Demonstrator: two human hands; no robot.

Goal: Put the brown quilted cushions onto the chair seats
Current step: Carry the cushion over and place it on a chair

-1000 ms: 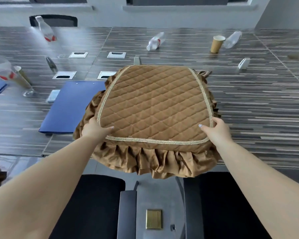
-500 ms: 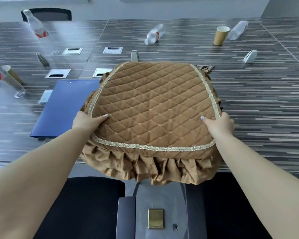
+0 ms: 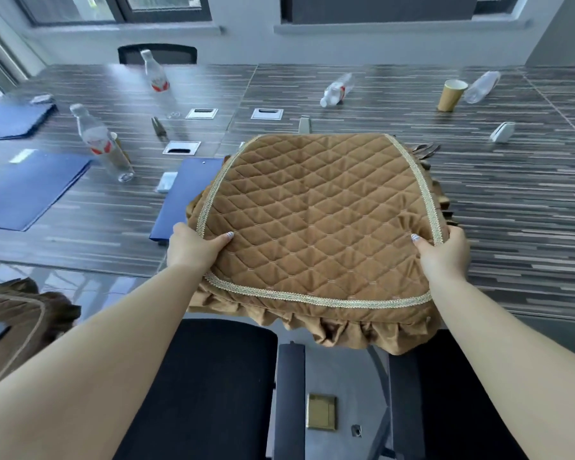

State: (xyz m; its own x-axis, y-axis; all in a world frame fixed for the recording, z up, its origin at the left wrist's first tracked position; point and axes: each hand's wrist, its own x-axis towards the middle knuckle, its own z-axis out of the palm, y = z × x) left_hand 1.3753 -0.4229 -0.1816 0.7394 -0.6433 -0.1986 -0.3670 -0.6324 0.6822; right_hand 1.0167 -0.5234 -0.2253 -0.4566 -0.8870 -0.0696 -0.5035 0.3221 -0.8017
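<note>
Head view: cushion held level over the table's near edge, front ruffle overhanging it; left hand and right hand each pinch a near side edge, thumbs on the quilted top, fingers hidden beneath. Both hands equally near; wide axis runs hand to hand. Black chair seats lie below, left seat plainly bare, right seat likely closer to the cushion, though half hidden. A second cushion sits at the far left.

Two brown cushions: one big cushion held up and one cushion at the left edge. Four water bottles, one paper cup, three blue folders, two hands, three black chairs
</note>
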